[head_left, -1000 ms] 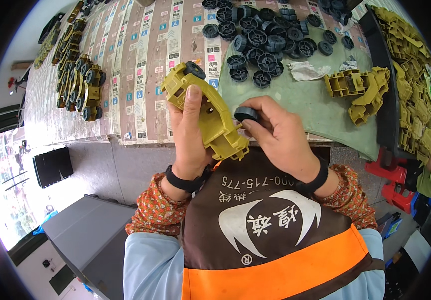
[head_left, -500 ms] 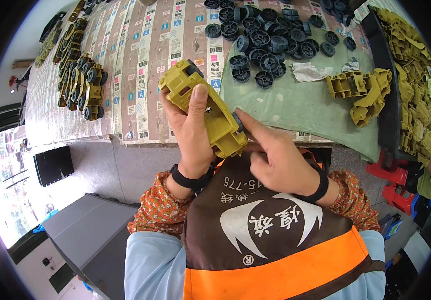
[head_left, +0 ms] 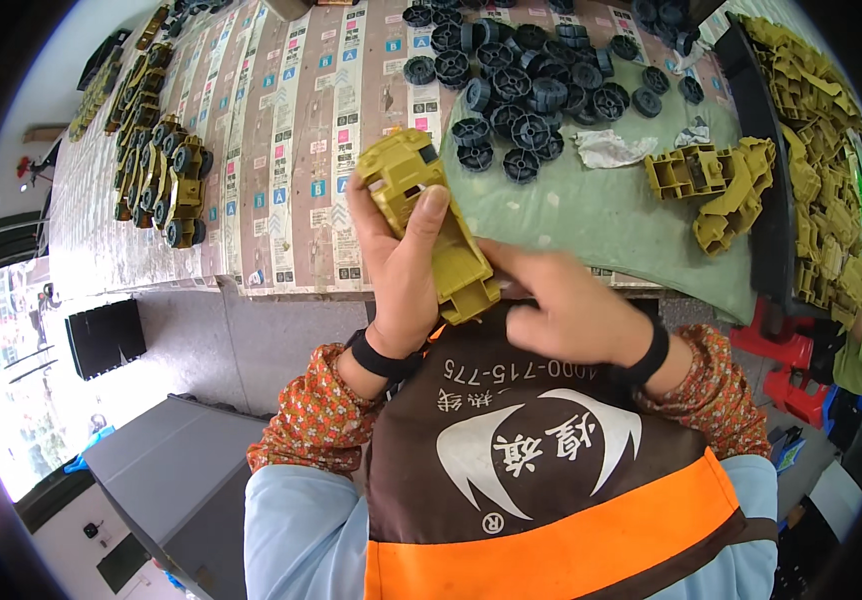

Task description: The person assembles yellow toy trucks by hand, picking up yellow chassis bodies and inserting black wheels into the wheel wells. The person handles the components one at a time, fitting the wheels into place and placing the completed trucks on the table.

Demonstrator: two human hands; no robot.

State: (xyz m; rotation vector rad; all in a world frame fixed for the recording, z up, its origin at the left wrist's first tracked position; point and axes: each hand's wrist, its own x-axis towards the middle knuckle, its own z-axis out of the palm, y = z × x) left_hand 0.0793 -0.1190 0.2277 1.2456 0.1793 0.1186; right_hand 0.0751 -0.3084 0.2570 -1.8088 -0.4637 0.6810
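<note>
One toy truck body, clamped in the left hand by the table, has turned, hiding the side wheel near the blurred right hand, its grip unclear, leaving the wheel's seating unconfirmed.

At the upper right of the frame, a crumpled white paper and a smaller scrap are seen on a smooth green sheet, by which part of the printed surface is covered. Red plastic stools are partly shown at the right edge. At the left, a black rectangular object and a bright window are seen; the lower left is largely filled by a grey box-shaped cabinet.
</note>
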